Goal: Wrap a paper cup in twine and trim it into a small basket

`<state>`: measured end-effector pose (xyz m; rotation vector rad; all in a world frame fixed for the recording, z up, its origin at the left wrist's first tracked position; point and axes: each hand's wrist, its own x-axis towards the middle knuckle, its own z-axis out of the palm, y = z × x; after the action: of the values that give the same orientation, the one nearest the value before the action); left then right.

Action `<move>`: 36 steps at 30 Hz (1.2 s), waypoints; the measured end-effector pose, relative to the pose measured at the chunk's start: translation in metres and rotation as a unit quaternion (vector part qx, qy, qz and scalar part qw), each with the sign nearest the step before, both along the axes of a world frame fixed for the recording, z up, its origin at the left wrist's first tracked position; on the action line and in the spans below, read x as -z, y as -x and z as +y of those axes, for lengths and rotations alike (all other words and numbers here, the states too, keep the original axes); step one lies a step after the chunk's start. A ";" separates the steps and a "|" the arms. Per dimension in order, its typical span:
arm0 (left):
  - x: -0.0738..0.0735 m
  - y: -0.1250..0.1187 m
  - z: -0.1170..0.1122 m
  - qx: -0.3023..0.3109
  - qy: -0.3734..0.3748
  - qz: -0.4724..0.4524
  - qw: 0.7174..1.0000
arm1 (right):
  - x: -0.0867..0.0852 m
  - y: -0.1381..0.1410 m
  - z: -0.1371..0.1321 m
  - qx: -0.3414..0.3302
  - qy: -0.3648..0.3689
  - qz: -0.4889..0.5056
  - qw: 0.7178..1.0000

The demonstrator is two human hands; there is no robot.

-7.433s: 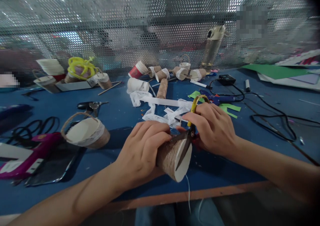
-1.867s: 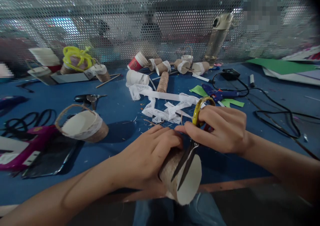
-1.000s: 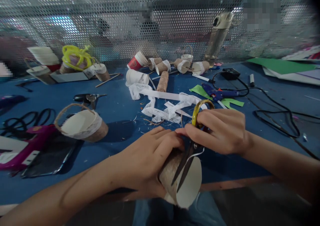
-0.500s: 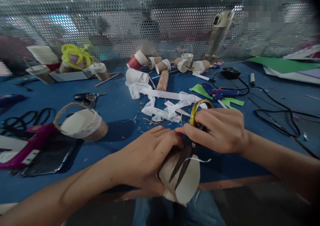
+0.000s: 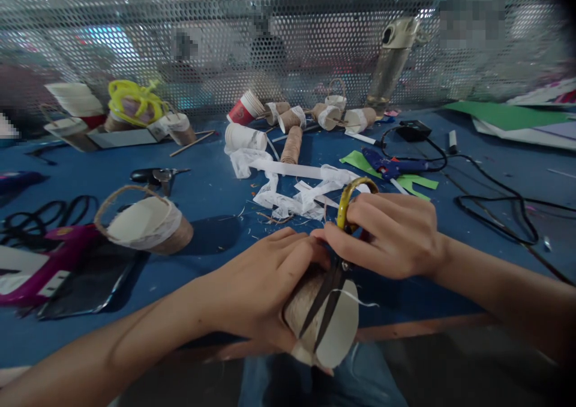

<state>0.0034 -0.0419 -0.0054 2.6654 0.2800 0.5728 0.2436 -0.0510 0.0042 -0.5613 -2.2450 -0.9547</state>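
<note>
My left hand [image 5: 270,281] is wrapped round a paper cup [image 5: 344,329] covered on its outside with brown twine, its white open end tilted toward me at the table edge. In my right hand [image 5: 387,233] is a pair of scissors [image 5: 335,281] with yellow handles, fingers closed on the loops. The blades stand a little apart and lie across the cup's side, pointing down and left. A thin white strip [image 5: 360,300] curls out beside the blades. My right fingertips come close to my left fingers.
On the left stand a twine-wrapped cup basket [image 5: 175,233] and a magenta glue gun [image 5: 58,263]. White lace [image 5: 288,203], a twine roll [image 5: 292,146] and several small cups lie ahead. A blue glue gun [image 5: 396,165] with its cord sits right, below a bottle [image 5: 389,65].
The scissors and my right hand have shifted very slightly left, and the blades look a touch wider apart. My left hand keeps its hold on the cup.
</note>
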 end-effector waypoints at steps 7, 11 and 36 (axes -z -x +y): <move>0.002 -0.002 0.000 -0.004 -0.016 -0.015 1.000 | 0.000 0.003 0.000 0.002 -0.004 0.011 1.000; -0.001 -0.003 -0.001 -0.018 -0.020 -0.004 1.000 | -0.002 0.003 -0.002 0.006 -0.006 0.002 1.000; -0.005 0.012 0.013 -0.071 -0.265 -0.073 0.959 | 0.021 -0.014 0.014 0.000 0.263 0.186 0.947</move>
<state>-0.0083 -0.0292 -0.0002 3.1042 0.3128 1.0091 0.2577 -0.0367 -0.0173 -0.8893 -2.1322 -0.2013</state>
